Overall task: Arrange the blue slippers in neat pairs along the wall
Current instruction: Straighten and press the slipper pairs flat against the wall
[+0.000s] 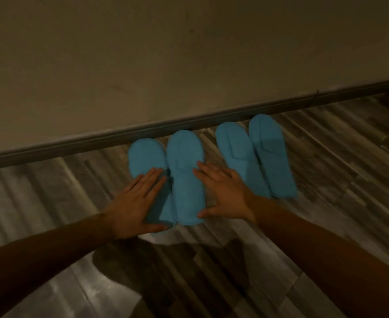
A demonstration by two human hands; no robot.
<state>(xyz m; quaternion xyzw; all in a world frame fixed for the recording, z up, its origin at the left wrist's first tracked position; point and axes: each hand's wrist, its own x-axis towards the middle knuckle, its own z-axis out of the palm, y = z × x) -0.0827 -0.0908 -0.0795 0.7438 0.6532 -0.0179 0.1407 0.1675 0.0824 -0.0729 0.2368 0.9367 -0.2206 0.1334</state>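
Note:
Two pairs of blue slippers lie on the floor with their toes at the skirting board (78, 143). In the left pair, my left hand (136, 203) rests flat on the outer slipper (146, 157), fingers straight, covering its heel half. The pair's other slipper (185, 177) lies between my hands. My right hand (223, 193) lies flat against that slipper's right edge, fingers spread, thumb at its heel. Further right, the second pair (255, 154) lies side by side, untouched.
A plain beige wall (166, 53) rises behind the skirting board. The floor (326, 157) is grey wood-pattern planking, dimly lit. My shadow falls on the floor (166, 260) below my hands.

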